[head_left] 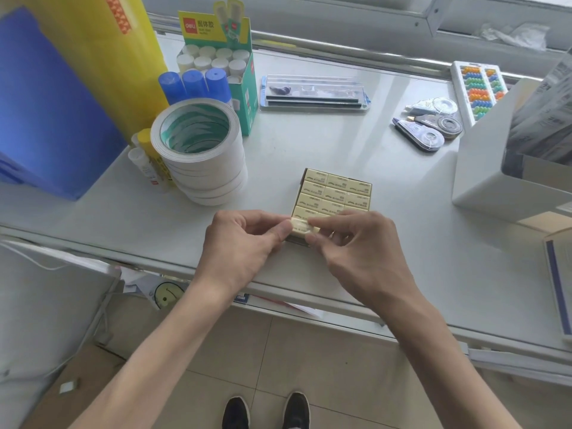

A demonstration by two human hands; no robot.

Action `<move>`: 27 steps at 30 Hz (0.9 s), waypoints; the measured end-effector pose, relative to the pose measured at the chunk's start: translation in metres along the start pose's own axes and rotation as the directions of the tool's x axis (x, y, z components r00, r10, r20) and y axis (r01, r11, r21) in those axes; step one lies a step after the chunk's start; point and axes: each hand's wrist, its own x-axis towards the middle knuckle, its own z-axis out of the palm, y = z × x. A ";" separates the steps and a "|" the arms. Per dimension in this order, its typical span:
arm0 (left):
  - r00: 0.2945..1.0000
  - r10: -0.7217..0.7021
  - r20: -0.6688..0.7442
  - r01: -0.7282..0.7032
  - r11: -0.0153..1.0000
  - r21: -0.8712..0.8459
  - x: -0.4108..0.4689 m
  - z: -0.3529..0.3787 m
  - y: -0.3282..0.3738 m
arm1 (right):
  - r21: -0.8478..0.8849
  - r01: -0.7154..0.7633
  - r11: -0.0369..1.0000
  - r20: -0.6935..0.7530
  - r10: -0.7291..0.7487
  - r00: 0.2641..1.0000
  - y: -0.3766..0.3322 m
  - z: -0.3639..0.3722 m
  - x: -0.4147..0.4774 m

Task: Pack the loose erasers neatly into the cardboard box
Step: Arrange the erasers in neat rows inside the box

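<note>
A low cardboard box (368, 183) lies on the white table near its front edge, filled with several rows of pale yellow wrapped erasers (335, 193). At the box's near end, one more pale yellow eraser (301, 226) is pinched from both sides. My left hand (244, 239) grips its left end with thumb and forefinger. My right hand (356, 243) holds its right end and covers the box's near right corner. The eraser sits just above the near row; whether it touches the box is hidden by my fingers.
A stack of white tape rolls (201, 153) stands left of the box, with glue sticks (198, 85) and a green display carton (244, 88) behind. A clear pencil case (312, 94) lies at the back, correction tapes (430, 125) and a white bin (495, 168) to the right.
</note>
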 end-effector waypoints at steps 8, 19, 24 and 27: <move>0.995 0.060 -0.080 -0.055 0.997 0.063 -0.001 0.005 -0.001 | -0.088 0.084 0.993 -0.058 -0.090 0.994 0.000 0.005 -0.003; 0.998 -0.022 -0.055 0.024 0.999 0.049 0.002 0.003 0.001 | 0.028 -0.054 0.998 0.019 0.053 0.998 -0.006 -0.001 0.008; 0.997 -0.039 -0.060 0.043 0.998 0.055 0.002 0.003 0.001 | 0.030 -0.139 0.990 -0.035 0.140 0.990 -0.007 -0.002 0.015; 0.997 -0.047 -0.065 0.050 0.998 0.050 0.003 0.005 0.001 | -0.017 -0.159 0.987 -0.037 0.158 0.987 -0.009 0.001 0.017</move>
